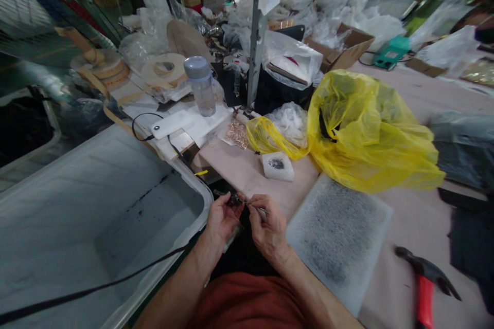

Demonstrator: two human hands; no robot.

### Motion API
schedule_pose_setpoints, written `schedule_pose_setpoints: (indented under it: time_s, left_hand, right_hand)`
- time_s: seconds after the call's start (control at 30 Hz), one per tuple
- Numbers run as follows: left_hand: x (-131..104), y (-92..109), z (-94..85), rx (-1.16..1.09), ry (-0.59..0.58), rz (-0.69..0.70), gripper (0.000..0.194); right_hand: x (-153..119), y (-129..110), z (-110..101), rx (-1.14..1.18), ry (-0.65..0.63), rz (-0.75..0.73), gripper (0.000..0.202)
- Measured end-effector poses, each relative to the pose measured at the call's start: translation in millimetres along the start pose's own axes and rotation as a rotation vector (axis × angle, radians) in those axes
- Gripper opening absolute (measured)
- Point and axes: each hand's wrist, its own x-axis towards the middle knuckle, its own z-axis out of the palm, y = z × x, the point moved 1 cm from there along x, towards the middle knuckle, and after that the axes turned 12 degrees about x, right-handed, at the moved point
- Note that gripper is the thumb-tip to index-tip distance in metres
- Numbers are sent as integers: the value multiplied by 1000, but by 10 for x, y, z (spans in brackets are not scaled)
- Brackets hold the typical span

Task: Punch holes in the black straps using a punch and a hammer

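Near the table's front edge, my left hand (225, 217) is closed around a small dark piece (234, 199) with a metallic look; its exact shape is too small to tell. Close on the right, my right hand (267, 221) pinches a thin metal tool (260, 209), whose tip points at the dark piece. Beyond the hands sits a small whitish block (277, 166) with a dark patch on top. To the right of my right hand lies a translucent, dark-speckled board (339, 231).
A large grey bin (150, 216) stands at the left. A hammer (424, 288) with a red handle lies at the right. Farther back are a yellow bag (370, 133), a bottle (201, 87), a white power bank (173, 124), tape rolls (164, 71) and a metal post (255, 36).
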Motion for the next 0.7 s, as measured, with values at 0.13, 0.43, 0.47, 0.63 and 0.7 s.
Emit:
schedule_pose_setpoints:
  time_s: [0.13, 0.43, 0.47, 0.63, 0.7]
  left_hand:
    - [16, -32, -6, 5, -25, -15, 20]
    - [-54, -12, 21, -33, -30, -35, 16]
    - [-51, -9, 16, -33, -35, -38, 16]
    - [4, -2, -44, -24, -44, -29, 15]
    - [8, -40, -80, -23, -12, -28, 15]
  right_hand:
    - [-34, 108, 22, -19, -75, 23, 14]
    - [-43, 114, -21, -63, -96, -69, 16]
    - [-46, 118, -20, -57, -79, -76, 16]
    - [-60, 199, -37, -66, -83, -64, 14]
    - [-85, 219, -68, -52, -71, -29, 11]
